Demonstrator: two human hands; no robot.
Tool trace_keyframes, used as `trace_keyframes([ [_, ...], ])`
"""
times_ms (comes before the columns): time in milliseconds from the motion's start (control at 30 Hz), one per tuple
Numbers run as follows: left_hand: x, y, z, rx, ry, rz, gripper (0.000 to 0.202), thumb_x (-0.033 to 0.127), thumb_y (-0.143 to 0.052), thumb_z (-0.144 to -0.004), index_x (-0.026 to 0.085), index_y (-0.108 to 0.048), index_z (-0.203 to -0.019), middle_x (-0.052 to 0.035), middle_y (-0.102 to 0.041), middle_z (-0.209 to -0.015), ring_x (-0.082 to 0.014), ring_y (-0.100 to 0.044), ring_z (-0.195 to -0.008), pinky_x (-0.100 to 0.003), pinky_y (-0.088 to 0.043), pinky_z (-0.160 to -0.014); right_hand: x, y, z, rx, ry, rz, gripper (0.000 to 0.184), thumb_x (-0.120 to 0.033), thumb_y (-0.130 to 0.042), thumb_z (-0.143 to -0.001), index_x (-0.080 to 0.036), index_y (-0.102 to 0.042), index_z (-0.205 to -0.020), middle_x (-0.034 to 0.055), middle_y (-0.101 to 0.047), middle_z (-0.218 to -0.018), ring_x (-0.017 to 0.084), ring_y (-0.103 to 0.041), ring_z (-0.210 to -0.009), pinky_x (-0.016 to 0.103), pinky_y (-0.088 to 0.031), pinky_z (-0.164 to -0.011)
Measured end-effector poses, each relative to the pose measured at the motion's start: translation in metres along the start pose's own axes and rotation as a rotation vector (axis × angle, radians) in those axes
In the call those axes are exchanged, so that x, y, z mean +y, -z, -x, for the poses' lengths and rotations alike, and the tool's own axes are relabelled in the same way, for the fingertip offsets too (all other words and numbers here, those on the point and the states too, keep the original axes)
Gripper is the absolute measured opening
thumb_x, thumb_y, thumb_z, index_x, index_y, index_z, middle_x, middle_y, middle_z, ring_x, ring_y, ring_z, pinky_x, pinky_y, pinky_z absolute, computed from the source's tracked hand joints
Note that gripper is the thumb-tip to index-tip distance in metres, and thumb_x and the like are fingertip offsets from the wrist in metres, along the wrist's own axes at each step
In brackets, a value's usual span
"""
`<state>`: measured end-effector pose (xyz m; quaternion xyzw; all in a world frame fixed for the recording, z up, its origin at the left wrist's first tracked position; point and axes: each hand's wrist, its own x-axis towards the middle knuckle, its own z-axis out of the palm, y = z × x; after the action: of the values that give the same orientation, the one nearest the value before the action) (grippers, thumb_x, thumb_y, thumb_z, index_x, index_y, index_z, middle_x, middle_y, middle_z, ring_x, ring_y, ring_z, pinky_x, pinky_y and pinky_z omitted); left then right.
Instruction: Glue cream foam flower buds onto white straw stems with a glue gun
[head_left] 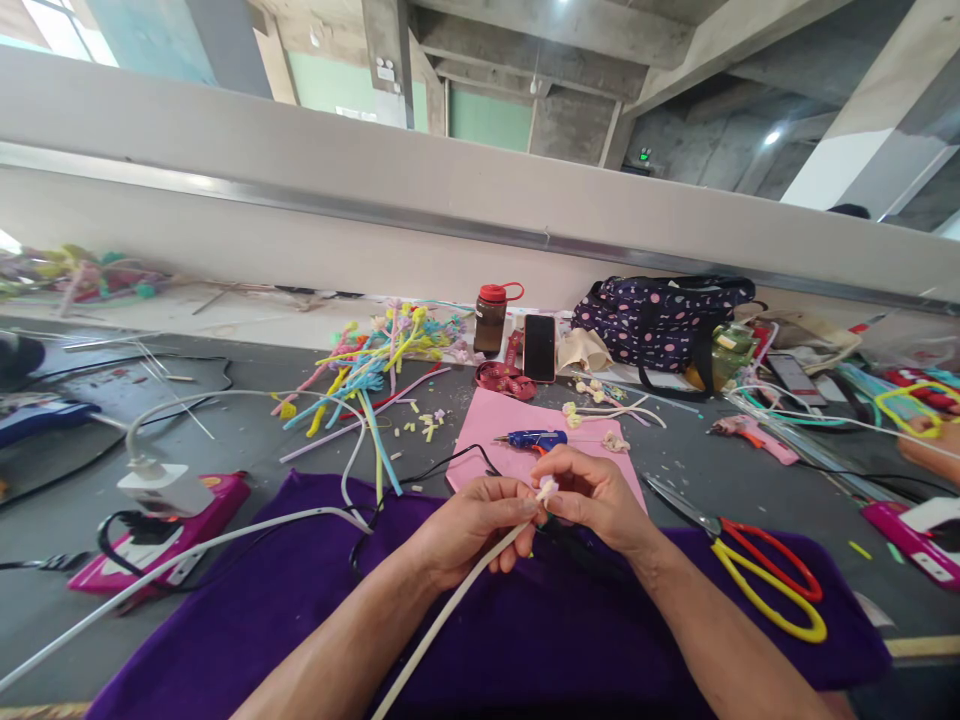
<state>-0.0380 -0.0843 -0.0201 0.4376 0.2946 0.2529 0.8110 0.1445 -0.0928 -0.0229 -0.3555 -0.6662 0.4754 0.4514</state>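
Over the purple cloth (270, 610), my left hand (469, 520) pinches a long cream stem (442, 620) near its upper end. The rest of that stem slants down past the bottom edge of view. My right hand (592, 500) has its fingertips closed on a small pale white-and-lilac flower (548, 487) at the stem's tip. Both hands nearly touch there, and the fingers partly hide the join. Just beyond them, a blue glue gun (536, 439) lies on a pink sheet (480, 430). Small pale flowers on stems (615, 411) rest at the sheet's far edge.
Scissors (765, 575) with red and yellow handles lie at right. Colourful fuzzy stems (375, 360) are heaped at left, beyond a pink power strip (217, 510) and cables. A bottle (490, 325), phone (540, 348) and patterned bag (660, 325) stand behind. Another person's hand (930, 455) shows far right.
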Motion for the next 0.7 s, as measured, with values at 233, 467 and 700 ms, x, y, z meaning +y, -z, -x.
trace_keyframes([
  [233,0.0007,-0.0004,-0.0001,0.001,-0.009,-0.002,0.021,0.032,-0.062,-0.074,0.012,-0.059,-0.072,-0.001,-0.059,-0.048,-0.0056,-0.047,-0.032,-0.013,-0.031,-0.031,-0.0009,-0.0001,-0.0004,-0.006,-0.015,0.006,0.022,-0.032,-0.065,-0.073,-0.02,-0.065,-0.092,0.0009,-0.053,-0.079,0.01,-0.049,-0.06,0.021,-0.038,-0.05],
  [467,0.0004,-0.0003,0.0,0.006,-0.004,-0.019,0.019,0.03,-0.06,-0.075,0.012,-0.059,-0.072,-0.001,-0.058,-0.049,-0.005,-0.046,-0.031,-0.013,-0.031,-0.032,-0.0041,-0.0007,-0.0001,-0.003,-0.023,0.006,0.021,-0.033,-0.065,-0.073,-0.019,-0.065,-0.089,0.0004,-0.053,-0.077,0.01,-0.048,-0.058,0.021,-0.038,-0.051],
  [700,0.0014,-0.0015,0.0004,0.02,-0.003,-0.027,0.021,0.033,-0.062,-0.074,0.012,-0.058,-0.072,-0.0002,-0.057,-0.049,-0.0048,-0.045,-0.032,-0.014,-0.032,-0.033,0.0008,-0.0001,-0.0004,-0.01,-0.038,-0.019,0.028,-0.034,-0.067,-0.071,-0.02,-0.065,-0.095,0.0012,-0.055,-0.079,0.012,-0.052,-0.063,0.022,-0.04,-0.052],
])
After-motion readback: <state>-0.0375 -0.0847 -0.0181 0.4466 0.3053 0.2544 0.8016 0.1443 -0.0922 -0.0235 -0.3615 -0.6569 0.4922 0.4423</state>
